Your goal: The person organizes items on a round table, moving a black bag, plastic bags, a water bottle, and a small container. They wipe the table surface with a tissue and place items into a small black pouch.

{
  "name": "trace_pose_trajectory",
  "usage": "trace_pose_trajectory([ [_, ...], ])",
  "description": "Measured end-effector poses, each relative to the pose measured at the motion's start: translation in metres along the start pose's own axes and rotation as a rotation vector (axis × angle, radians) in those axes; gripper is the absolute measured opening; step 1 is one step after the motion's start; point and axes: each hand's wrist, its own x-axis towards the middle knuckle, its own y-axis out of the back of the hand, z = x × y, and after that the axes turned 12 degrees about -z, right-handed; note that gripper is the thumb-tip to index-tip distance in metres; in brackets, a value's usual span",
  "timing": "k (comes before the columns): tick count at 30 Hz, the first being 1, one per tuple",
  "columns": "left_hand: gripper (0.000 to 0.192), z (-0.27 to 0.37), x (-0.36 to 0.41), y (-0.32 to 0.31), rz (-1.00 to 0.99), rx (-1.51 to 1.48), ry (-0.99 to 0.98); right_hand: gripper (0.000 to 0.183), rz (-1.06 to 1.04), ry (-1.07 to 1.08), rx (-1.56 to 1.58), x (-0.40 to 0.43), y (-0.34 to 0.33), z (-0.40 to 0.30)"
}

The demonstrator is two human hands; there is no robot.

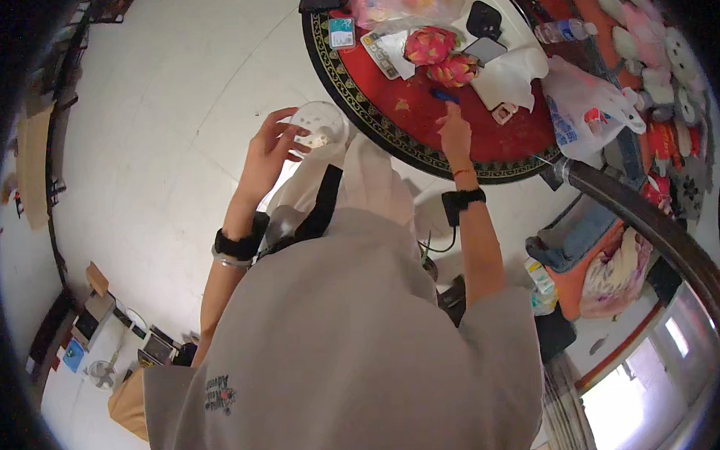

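My left hand [268,154] is by a round, see-through dish [319,116] in front of my knees, its fingers spread across the near left rim. Pale pieces lie in the dish; whether the hand bears its weight cannot be told. Over the round table with a red top [385,102], my right hand [455,133] reaches forward, index fingertip at a small blue object [445,96]. The thumb stands apart from that finger, and a firm grip is not visible. Two pink dragon fruits [431,46] [453,70] lie just beyond the blue object.
A pink plastic bag [409,6], a dark phone-like slab [486,51] and white paper [512,77] are on the table. To the right are a white plastic bag [591,110], a water bottle [566,31] and a dark curved rail [645,221]. Pale floor [149,143] extends left.
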Motion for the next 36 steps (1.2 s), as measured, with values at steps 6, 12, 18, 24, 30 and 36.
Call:
trace_pose_trajectory([
  [6, 0.032, -0.005, -0.015, 0.001, 0.128, 0.017, 0.079, 0.047, 0.234, 0.013, -0.202, 0.058, -0.014, 0.055],
  [12, 0.034, -0.008, -0.022, 0.001, 0.186, 0.021, 0.085, 0.039, 0.146, -0.122, -0.289, 0.077, -0.026, 0.056],
  [18, 0.035, -0.003, -0.018, -0.005, 0.177, -0.001, 0.067, 0.037, 0.042, -0.126, -0.339, 0.062, -0.036, 0.057],
  [24, 0.033, -0.001, -0.004, -0.01, 0.095, 0.002, 0.028, 0.033, 0.068, 0.03, -0.028, 0.037, -0.026, 0.05],
  [30, 0.033, 0.011, -0.002, -0.014, 0.032, 0.027, -0.006, 0.028, -0.057, 0.354, 0.509, -0.045, 0.036, -0.124],
  [36, 0.032, 0.024, 0.004, -0.024, -0.056, -0.02, -0.05, 0.02, -0.249, 0.519, 0.461, -0.077, 0.039, -0.197],
])
